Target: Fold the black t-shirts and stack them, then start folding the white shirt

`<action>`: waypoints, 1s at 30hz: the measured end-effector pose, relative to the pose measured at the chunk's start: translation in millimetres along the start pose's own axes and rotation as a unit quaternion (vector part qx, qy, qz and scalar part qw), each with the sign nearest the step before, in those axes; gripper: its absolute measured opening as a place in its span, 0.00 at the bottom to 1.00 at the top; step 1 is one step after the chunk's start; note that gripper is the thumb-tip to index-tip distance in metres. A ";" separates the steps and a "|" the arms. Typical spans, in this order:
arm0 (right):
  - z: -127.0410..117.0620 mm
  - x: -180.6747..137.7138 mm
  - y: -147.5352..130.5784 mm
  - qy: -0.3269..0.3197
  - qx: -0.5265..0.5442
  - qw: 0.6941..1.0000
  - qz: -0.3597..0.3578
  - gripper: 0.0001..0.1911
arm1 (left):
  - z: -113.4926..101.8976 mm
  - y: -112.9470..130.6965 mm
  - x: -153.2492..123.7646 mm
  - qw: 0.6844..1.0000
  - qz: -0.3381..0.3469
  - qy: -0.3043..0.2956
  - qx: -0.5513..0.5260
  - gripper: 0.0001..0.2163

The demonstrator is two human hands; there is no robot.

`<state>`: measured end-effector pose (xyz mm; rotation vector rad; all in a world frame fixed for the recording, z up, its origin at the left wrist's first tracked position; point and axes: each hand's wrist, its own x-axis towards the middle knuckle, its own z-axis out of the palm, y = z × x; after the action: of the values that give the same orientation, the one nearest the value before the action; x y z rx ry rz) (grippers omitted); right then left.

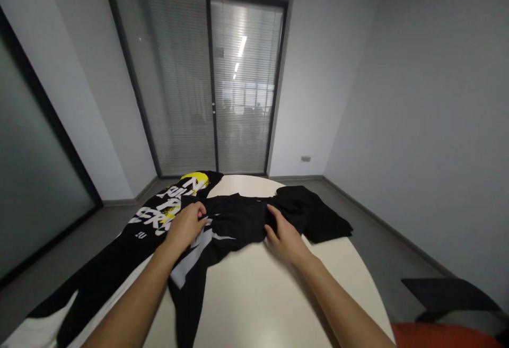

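Note:
A black shirt [238, 222] with grey streaks lies bunched across the white table, one long sleeve or leg-like part stretching toward me at its left. My left hand [187, 224] is closed on the left part of this cloth, fingers bent over it. At the opposite end my right hand [284, 237] grips the cloth between thumb and fingers. To the left a black garment [139, 235] with white lettering and a yellow print spreads along the table edge. Another dark piece of clothing [318, 215] rests at the right, meeting the shirt.
The table [246, 295] has a rounded edge at the right. Beyond it stands a glass partition [170, 83] with blinds. A chair with a red seat [441, 336] and black armrest [449, 294] is at the lower right.

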<state>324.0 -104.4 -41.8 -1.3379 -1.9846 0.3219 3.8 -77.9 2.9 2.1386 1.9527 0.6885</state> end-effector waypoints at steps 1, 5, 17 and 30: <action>5.3 -2.1 0.8 -0.030 -0.001 0.999 -0.012 0.33 | -0.9 6.2 -3.5 1.000 0.007 -0.011 0.012 0.04; 20.6 -6.7 2.8 -0.085 -0.049 0.995 -0.035 0.27 | 1.6 27.0 -22.6 0.986 0.073 -0.153 -0.004 0.15; -11.5 7.4 -0.2 0.085 0.009 0.996 0.031 0.19 | -1.1 20.3 -10.1 0.979 0.101 -0.167 -0.056 0.12; -19.8 9.3 13.4 0.085 -0.070 0.992 0.066 0.14 | 12.6 32.5 -13.8 0.995 0.060 -0.085 -0.007 0.07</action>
<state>344.9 -93.8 -31.2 -1.5356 -1.8098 0.1255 38.0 -93.3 2.4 2.2405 1.7401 0.5172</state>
